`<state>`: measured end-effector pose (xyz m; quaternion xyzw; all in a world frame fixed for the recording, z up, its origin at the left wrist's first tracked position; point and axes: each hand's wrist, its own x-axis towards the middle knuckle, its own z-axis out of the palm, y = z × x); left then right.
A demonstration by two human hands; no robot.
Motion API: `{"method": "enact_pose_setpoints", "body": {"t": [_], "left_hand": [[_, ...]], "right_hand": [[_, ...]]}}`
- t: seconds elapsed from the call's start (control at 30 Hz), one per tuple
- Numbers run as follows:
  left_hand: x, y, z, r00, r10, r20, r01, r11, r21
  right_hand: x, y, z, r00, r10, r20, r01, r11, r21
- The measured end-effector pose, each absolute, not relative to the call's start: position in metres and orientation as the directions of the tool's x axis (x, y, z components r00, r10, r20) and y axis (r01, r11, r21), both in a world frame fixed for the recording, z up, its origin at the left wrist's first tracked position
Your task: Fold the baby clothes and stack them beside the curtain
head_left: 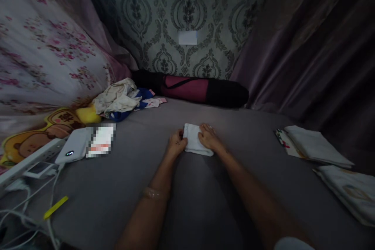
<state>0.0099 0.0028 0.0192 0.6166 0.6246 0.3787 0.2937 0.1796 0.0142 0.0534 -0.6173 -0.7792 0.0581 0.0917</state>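
Observation:
A small white cloth [195, 140], folded into a neat rectangle, lies flat on the grey bed sheet [193, 195] straight ahead of me. My left hand [177, 142] holds its left edge, with the thumb on top and the fingers curled at the side. At the upper right edge my right hand [208, 136] grips the same cloth, its thumb over the top and its fingers along the far side. A clear bracelet [152, 193] circles my left wrist.
Folded cloths [319, 145] lie at the right, another folded cloth [350, 189] nearer me. Left are crumpled clothes [118, 97], a white power bank [74, 146], a power strip [32, 162], cables and a yellow strip [56, 208]. A long black-and-maroon bag [187, 89] lies along the wall.

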Motion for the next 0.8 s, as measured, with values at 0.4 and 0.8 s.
{"method": "enact_pose_setpoints", "body": {"t": [0.4,0.8], "left_hand": [[-0.001,0.010,0.019,-0.264,0.962,0.071,0.414,0.046,0.909],[0.010,-0.004,0.024,-0.226,0.960,0.164,0.872,0.124,0.474]], "right_hand": [[0.129,-0.014,0.047,-0.289,0.944,0.160,0.937,0.313,-0.154],[0.137,-0.011,0.047,-0.296,0.940,0.171,0.872,0.339,-0.353]]}}
